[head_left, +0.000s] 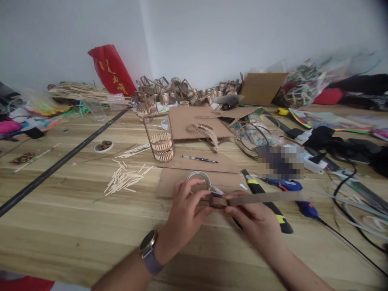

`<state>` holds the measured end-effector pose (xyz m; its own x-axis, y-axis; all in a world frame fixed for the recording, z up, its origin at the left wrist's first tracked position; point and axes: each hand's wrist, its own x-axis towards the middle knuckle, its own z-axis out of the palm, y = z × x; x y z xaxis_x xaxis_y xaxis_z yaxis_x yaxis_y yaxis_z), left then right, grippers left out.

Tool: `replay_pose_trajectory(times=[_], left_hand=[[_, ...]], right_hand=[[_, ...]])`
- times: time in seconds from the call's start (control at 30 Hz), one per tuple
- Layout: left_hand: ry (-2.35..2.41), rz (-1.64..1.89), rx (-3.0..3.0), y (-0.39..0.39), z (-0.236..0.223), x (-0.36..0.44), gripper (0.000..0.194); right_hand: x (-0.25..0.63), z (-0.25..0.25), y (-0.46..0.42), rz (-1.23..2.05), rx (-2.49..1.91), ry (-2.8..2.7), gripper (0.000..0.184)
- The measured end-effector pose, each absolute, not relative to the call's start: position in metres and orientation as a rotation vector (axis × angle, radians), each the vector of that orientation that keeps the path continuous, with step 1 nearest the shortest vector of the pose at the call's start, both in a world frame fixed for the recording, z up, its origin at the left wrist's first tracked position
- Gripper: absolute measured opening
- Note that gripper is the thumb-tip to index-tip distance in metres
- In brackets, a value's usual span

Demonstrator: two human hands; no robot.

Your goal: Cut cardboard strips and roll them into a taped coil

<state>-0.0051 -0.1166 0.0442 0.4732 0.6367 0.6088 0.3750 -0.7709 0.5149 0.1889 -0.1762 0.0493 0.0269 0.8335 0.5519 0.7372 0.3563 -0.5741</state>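
Observation:
Between my two hands is a brown cardboard strip [263, 197], coiled into a small ring at its left end, with a long straight tail reaching right. My left hand [189, 202], a watch on its wrist, pinches the coiled end between thumb and fingers. Close to the coil, my right hand [254, 220] grips the strip where the tail starts. Just behind my left fingers lies a roll of tape [199, 180] on a cardboard sheet [172, 182]. Farther back are a black pen [200, 159] and a small handled basket [162, 146] of sticks and cardboard.
Loose short sticks [125, 179] are scattered at left, near a white dish [104, 146] of brown bits. A black-and-yellow cutter [266, 200] and a blue glue gun [285, 184] with its cord lie right. Many small baskets [188, 92] are piled along the wall.

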Motion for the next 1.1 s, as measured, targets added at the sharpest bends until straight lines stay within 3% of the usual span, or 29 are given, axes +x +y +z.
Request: replay_pose_trajectory(times=[0.17,0.33,0.6,0.97,1.1], left_hand=[[0.717,1.144,2.251,-0.112,0.039,-0.007,0.025],[0.755,1.126,2.253,-0.116,0.039,-0.005,0.021],[0.857,1.125,2.647,-0.116,0.05,-0.008,0.013],[0.98,1.144,2.992,-0.131,0.031,0.0,0.02],[0.979,1.149,2.929,-0.132,0.039,0.0,0.022]], right_hand=[[0.19,0.036,-0.174,0.461,-1.531,-1.512,0.042],[0.187,0.031,-0.172,0.548,-1.532,-1.499,0.039],[0.194,0.04,-0.17,0.271,-1.316,-1.748,0.014],[0.19,0.015,-0.174,-0.157,-1.268,-2.112,0.027],[0.187,0.026,-0.175,-0.107,-1.274,-2.028,0.029]])
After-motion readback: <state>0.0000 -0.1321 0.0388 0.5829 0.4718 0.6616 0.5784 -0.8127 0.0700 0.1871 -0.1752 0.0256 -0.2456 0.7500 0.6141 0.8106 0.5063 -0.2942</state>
